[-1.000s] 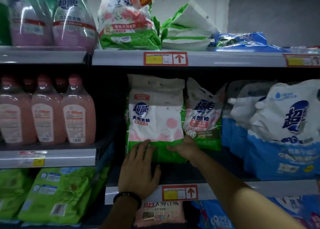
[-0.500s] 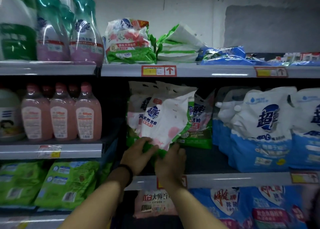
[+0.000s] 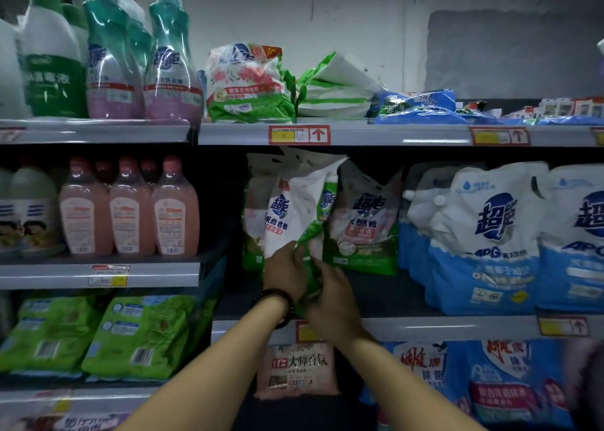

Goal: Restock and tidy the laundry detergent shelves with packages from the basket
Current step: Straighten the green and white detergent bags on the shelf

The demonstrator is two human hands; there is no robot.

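A white-and-green detergent powder bag (image 3: 299, 208) stands tilted on the middle shelf (image 3: 425, 327), turned edge-on toward me. My left hand (image 3: 285, 272), with a dark bracelet at the wrist, grips its lower left corner. My right hand (image 3: 331, 301) grips the green bottom edge from the right. Similar bags stand behind it (image 3: 256, 202) and to its right (image 3: 364, 221). The basket is out of view.
Blue-and-white refill pouches (image 3: 483, 234) fill the shelf's right side. Pink bottles (image 3: 130, 211) stand at left, green packs (image 3: 137, 336) below them. The top shelf holds teal bottles (image 3: 170, 64), a flowered bag (image 3: 248, 84) and flat blue packs (image 3: 415, 107). A pink pack (image 3: 297, 370) sits below.
Both hands closed on the bag's bottom and turned it from facing front to tilted and edge-on. My view drew back and rose, showing more of the top shelf.
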